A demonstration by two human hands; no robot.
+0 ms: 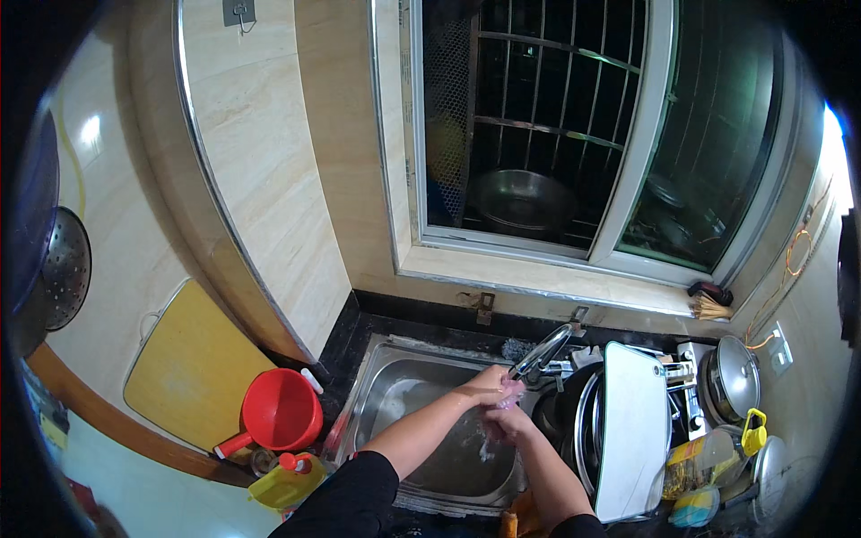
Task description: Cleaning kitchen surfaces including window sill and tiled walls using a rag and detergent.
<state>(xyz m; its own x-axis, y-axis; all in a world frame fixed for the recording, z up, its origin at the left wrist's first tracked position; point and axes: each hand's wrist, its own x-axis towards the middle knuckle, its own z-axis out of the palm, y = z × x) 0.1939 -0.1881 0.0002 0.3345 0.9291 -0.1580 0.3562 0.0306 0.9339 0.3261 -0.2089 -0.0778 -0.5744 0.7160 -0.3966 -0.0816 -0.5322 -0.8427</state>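
My left hand (490, 388) and my right hand (507, 422) are close together over the stainless steel sink (381, 376), just below the spout of the chrome faucet (548, 346). Something pinkish and wet shows between my fingers; whether it is an object or wet skin under running water I cannot tell. Water falls from my hands into the basin, where whitish foam (397, 403) shows at the left. The fingers are blurred and partly hidden by each other.
A red plastic dipper (282, 410), a yellow bottle with a red cap (286, 484) and a yellow cutting board (195, 366) stand left. At right are a white cutting board (632, 434), an oil bottle (696, 460) and a lidded pot (734, 376).
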